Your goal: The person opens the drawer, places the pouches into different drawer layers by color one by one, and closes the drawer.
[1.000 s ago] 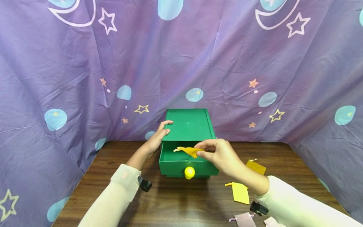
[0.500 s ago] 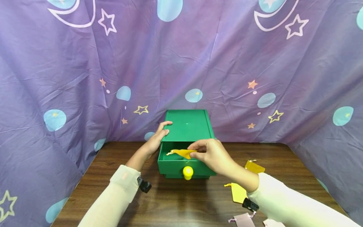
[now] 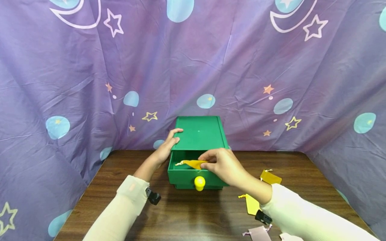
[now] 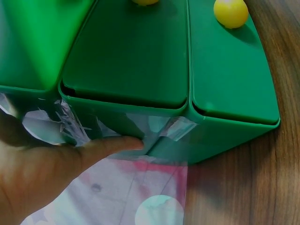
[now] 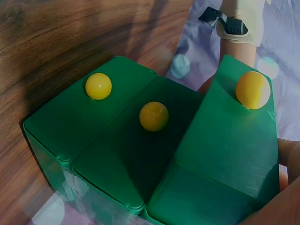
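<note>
A green drawer cabinet [image 3: 199, 134] stands at the back of the table, its top drawer [image 3: 184, 175] pulled out. My left hand [image 3: 164, 150] rests against the cabinet's left side, fingertips at the top edge. In the left wrist view, its straight thumb [image 4: 112, 145] presses on the taped side wall. Over the pulled-out drawer, my right hand [image 3: 226, 167] pinches a mustard drawstring pouch [image 3: 193, 164] between thumb and fingers. The pouch's corded end points left and its lower edge overlaps the drawer front. A yellow round knob [image 3: 199, 183] sits on that front.
Right of the cabinet lie a mustard pouch [image 3: 271, 177] and a bright yellow pouch [image 3: 252, 204], partly behind my right forearm. Pale pink pouches [image 3: 260, 233] lie at the front edge. Two lower drawers [image 5: 140, 136] are closed. A purple patterned cloth [image 3: 241, 67] hangs behind.
My right hand has moved left and slightly down with the mustard pouch, further over the drawer. My left hand has stayed on the cabinet.
</note>
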Demonstrator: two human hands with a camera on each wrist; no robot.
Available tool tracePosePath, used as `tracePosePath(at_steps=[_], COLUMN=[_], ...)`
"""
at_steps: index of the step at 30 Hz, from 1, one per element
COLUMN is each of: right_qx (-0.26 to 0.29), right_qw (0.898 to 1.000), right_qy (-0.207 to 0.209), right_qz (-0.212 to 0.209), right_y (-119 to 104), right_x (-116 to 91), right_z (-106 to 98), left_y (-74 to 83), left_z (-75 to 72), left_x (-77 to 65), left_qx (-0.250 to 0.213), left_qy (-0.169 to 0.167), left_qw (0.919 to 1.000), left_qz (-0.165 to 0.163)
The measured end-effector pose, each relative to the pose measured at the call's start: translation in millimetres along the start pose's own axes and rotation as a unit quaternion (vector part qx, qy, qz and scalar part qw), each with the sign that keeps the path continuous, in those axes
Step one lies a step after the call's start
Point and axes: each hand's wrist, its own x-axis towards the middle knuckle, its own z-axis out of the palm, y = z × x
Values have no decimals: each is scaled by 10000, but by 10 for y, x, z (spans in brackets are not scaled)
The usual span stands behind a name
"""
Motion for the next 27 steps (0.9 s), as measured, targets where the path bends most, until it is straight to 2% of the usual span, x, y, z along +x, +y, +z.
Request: tracePosePath(at_steps=[14,27], right_qx=[-14,227], right_qw=[9999,9995], right_qy=[-138,12], right_qz=[11,199], right_y=[9,25], right_x=[-11,-13], right_z=[13,3], left_y=[-28,-5], left_z=[12,5], left_x=[-10,-8], left_qx=[-85,65], left_qy=[41,73], left_qw=[9999,9999], left_qz=[-46,-53])
